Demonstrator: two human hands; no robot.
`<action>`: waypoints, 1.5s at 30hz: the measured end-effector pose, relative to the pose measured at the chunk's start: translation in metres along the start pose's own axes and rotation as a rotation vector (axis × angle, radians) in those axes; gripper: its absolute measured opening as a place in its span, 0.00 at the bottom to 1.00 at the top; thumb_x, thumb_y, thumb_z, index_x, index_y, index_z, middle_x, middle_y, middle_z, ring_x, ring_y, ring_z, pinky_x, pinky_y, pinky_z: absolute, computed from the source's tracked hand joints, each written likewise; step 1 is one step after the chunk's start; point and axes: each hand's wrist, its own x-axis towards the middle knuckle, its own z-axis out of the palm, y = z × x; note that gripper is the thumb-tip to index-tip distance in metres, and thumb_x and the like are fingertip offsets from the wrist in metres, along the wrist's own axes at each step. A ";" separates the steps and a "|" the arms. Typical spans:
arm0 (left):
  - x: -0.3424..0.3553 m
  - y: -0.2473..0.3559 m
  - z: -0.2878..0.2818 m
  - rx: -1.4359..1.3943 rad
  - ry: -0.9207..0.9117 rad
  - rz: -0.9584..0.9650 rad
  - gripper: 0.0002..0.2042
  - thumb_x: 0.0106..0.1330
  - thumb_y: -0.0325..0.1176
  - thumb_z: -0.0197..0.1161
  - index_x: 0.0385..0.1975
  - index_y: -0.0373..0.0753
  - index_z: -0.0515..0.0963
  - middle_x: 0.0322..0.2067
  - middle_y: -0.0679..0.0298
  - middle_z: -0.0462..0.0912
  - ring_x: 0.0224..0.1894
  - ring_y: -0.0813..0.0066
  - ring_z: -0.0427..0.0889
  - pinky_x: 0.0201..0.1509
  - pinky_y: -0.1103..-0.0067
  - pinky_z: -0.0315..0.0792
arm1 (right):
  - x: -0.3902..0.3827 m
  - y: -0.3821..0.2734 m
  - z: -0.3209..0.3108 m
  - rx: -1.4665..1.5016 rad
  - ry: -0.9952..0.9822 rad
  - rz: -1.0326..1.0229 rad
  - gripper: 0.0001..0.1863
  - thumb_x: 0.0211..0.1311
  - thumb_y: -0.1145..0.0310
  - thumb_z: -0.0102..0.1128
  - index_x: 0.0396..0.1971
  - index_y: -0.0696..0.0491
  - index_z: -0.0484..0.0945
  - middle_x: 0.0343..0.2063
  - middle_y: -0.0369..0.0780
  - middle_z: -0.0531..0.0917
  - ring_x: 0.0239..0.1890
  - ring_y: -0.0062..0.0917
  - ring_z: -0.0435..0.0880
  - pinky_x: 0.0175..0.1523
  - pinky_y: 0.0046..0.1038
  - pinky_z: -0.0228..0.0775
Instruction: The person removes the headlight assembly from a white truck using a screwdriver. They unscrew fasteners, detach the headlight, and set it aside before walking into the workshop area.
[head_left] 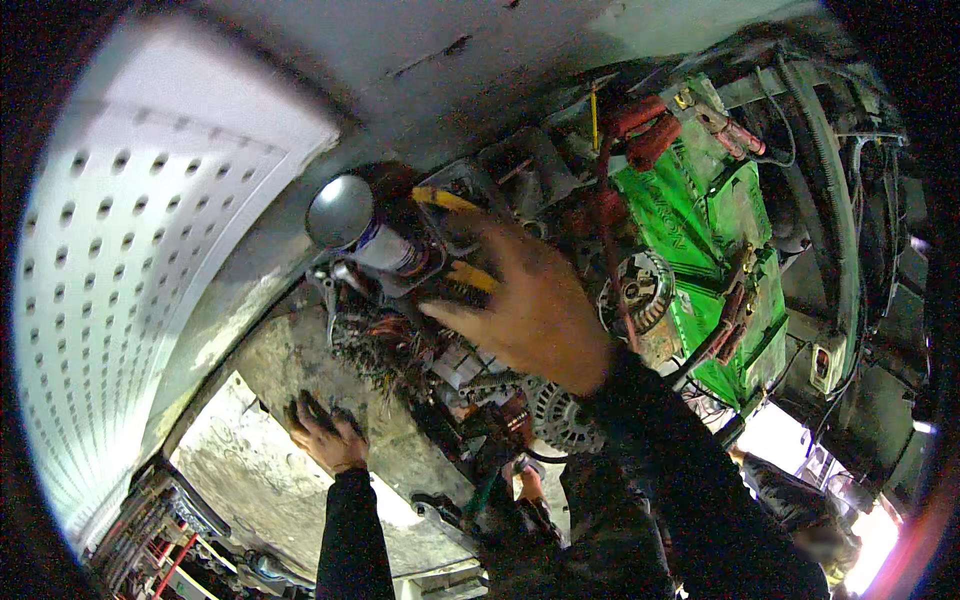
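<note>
My left hand (328,432) rests with fingers spread on a grimy worktop (250,460). My right hand (530,315) reaches, thumb out and blurred, over a dark tray holding yellow-handled tools (438,197); whether its fingertips touch them is unclear. Just left of it lie a metal-topped can (342,212) and a tangle of greasy metal parts (365,345). To its right sit a round alternator-like part (637,292) and green batteries (725,310) with red clamps (650,130). Another slotted round part (566,425) lies below the hand, partly behind my sleeve.
A white perforated panel (140,220) slopes along the left, beside a grey wall (440,50). Hoses and cables (830,220) hang at the right. Another person (800,520) is at the lower right, and someone's hand (530,485) shows at bottom middle. A tool rack (165,555) stands lower left.
</note>
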 end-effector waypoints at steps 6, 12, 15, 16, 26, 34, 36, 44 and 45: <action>-0.006 -0.010 -0.003 0.033 -0.045 -0.100 0.37 0.67 0.58 0.53 0.72 0.44 0.66 0.66 0.42 0.65 0.69 0.37 0.62 0.72 0.48 0.55 | 0.049 -0.034 0.095 0.061 0.044 0.224 0.46 0.44 0.54 0.84 0.61 0.59 0.71 0.53 0.54 0.82 0.53 0.48 0.85 0.57 0.43 0.79; -0.005 -0.024 -0.005 0.002 0.045 -0.022 0.36 0.66 0.56 0.55 0.73 0.48 0.66 0.69 0.45 0.64 0.70 0.39 0.61 0.74 0.48 0.53 | 0.010 -0.065 0.033 0.215 0.308 0.110 0.39 0.46 0.59 0.85 0.56 0.58 0.75 0.50 0.44 0.85 0.52 0.29 0.86 0.58 0.34 0.80; -0.004 -0.030 -0.009 -0.001 -0.012 0.005 0.36 0.68 0.56 0.55 0.74 0.46 0.65 0.71 0.43 0.62 0.73 0.39 0.57 0.76 0.47 0.48 | 0.010 -0.061 -0.004 0.259 0.465 -0.005 0.37 0.45 0.64 0.84 0.55 0.59 0.75 0.48 0.43 0.87 0.49 0.29 0.86 0.57 0.32 0.79; -0.004 -0.032 -0.011 0.028 -0.019 0.042 0.36 0.68 0.56 0.55 0.74 0.45 0.64 0.71 0.42 0.61 0.74 0.39 0.56 0.77 0.46 0.46 | 0.018 -0.055 -0.005 0.318 0.456 0.041 0.37 0.44 0.64 0.85 0.55 0.59 0.76 0.46 0.44 0.88 0.48 0.30 0.87 0.57 0.32 0.79; -0.001 -0.039 -0.014 0.063 -0.035 0.024 0.35 0.67 0.52 0.56 0.73 0.43 0.65 0.69 0.43 0.63 0.74 0.42 0.57 0.77 0.45 0.44 | 0.046 -0.020 0.048 -0.088 0.288 0.183 0.47 0.45 0.60 0.85 0.63 0.63 0.67 0.54 0.53 0.83 0.55 0.40 0.85 0.60 0.36 0.77; 0.001 -0.045 -0.014 0.006 0.015 0.012 0.33 0.65 0.49 0.57 0.71 0.43 0.68 0.69 0.44 0.63 0.74 0.45 0.58 0.77 0.46 0.45 | -0.034 -0.057 0.118 -0.129 0.060 0.112 0.49 0.54 0.61 0.78 0.70 0.62 0.59 0.63 0.57 0.70 0.64 0.48 0.73 0.70 0.42 0.66; 0.001 -0.046 -0.012 0.010 0.003 -0.009 0.33 0.65 0.50 0.58 0.70 0.43 0.69 0.69 0.44 0.63 0.74 0.44 0.58 0.77 0.46 0.45 | -0.042 -0.062 0.132 -0.234 -0.230 0.044 0.50 0.52 0.59 0.79 0.70 0.60 0.60 0.65 0.58 0.67 0.67 0.53 0.68 0.73 0.46 0.61; 0.002 -0.051 -0.012 0.045 0.016 -0.001 0.33 0.65 0.51 0.60 0.69 0.44 0.70 0.68 0.44 0.63 0.75 0.45 0.58 0.76 0.45 0.46 | -0.047 -0.085 0.189 -0.274 -0.300 -0.248 0.55 0.46 0.51 0.81 0.72 0.55 0.61 0.68 0.53 0.67 0.72 0.55 0.61 0.76 0.49 0.56; 0.002 -0.050 -0.013 0.028 0.009 -0.018 0.32 0.65 0.51 0.60 0.68 0.44 0.70 0.68 0.44 0.63 0.74 0.45 0.58 0.76 0.45 0.47 | -0.049 -0.084 0.198 -0.269 -0.239 -0.233 0.52 0.48 0.52 0.80 0.71 0.55 0.63 0.67 0.52 0.68 0.71 0.54 0.63 0.75 0.49 0.57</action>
